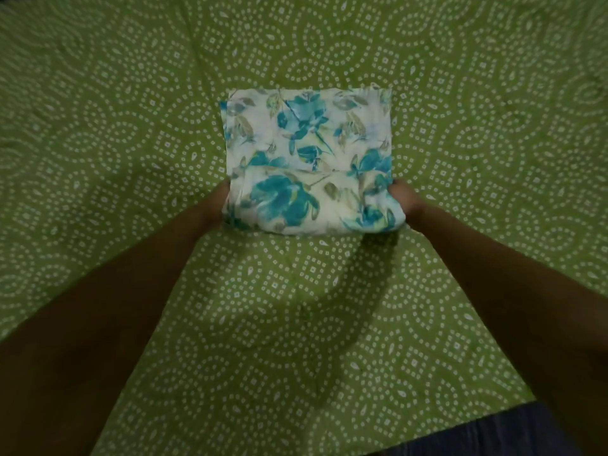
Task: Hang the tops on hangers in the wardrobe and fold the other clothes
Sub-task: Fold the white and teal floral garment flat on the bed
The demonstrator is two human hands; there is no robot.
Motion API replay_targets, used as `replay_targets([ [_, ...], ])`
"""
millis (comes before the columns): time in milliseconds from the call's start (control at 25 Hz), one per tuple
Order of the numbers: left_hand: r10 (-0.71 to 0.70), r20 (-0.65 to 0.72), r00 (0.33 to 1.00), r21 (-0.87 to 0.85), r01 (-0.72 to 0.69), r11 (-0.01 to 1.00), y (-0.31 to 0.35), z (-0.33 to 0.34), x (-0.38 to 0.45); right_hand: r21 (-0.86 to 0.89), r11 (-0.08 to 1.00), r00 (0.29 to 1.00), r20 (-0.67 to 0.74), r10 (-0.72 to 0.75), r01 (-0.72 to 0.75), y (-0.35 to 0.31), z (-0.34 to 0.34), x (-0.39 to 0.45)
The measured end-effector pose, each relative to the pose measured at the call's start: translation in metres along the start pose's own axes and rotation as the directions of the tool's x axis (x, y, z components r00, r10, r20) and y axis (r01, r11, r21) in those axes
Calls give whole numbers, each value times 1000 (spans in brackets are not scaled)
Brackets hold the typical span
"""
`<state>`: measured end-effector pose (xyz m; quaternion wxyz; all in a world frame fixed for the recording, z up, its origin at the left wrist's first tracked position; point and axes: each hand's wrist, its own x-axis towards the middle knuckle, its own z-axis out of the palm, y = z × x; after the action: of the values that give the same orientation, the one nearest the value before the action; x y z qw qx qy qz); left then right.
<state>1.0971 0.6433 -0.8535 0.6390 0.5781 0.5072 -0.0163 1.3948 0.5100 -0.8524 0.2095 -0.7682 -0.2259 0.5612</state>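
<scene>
A white garment with teal flowers [307,153] lies folded into a rough rectangle in the middle of the green bedsheet [131,126]. Its near edge is lifted and rolled over. My left hand [218,202] grips the near left corner of the cloth, with most of its fingers hidden under the fabric. My right hand [403,200] grips the near right corner, thumb side showing and the fingers tucked beneath. Both forearms reach in from the bottom of the view.
The green sheet with white dotted swirls covers almost the whole view. A strip of dark blue fabric [477,432] shows at the bottom right edge.
</scene>
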Motion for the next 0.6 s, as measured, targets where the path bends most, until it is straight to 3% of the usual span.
replay_targets([
  [40,-66,33,997,-154,70,986,7,-2,7,42,997,998,20,64,-65,-9,0,6],
  [120,-128,35,991,-252,132,959,19,3,15,162,977,987,99,126,-141,-28,-1,10],
  [440,-272,27,962,-357,264,896,32,8,21,150,940,947,153,283,-306,-26,-12,21],
  [600,-218,143,965,-408,258,876,32,2,32,109,956,949,193,249,-273,-28,-8,20],
])
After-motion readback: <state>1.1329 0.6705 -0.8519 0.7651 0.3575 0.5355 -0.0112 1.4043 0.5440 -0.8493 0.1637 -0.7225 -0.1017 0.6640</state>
